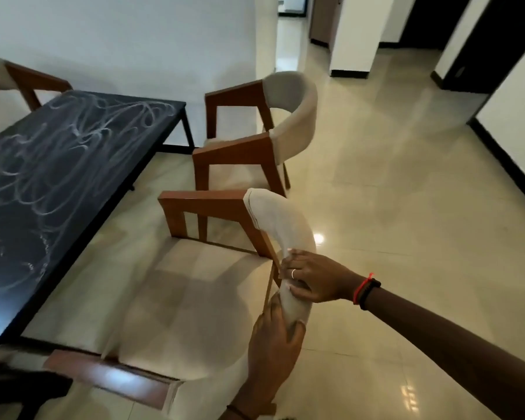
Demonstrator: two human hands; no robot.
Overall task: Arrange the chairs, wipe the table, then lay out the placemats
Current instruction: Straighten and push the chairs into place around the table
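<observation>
A wooden armchair with a curved beige backrest (273, 219) stands right in front of me, beside the dark table (73, 165). My left hand (275, 338) grips the top of that backrest from below. My right hand (308, 278) grips the same backrest a little farther along. The table top is smeared with white streaks. A second matching chair (288, 116) stands at the table's far corner, turned away from it at an angle. A third chair (0, 77) shows at the table's far left side.
Glossy beige floor tiles (406, 207) spread out to the right. A white wall runs behind the table. White pillars and dark doorways (431, 22) lie at the back right. A dark blurred shape (19, 389) sits at the bottom left.
</observation>
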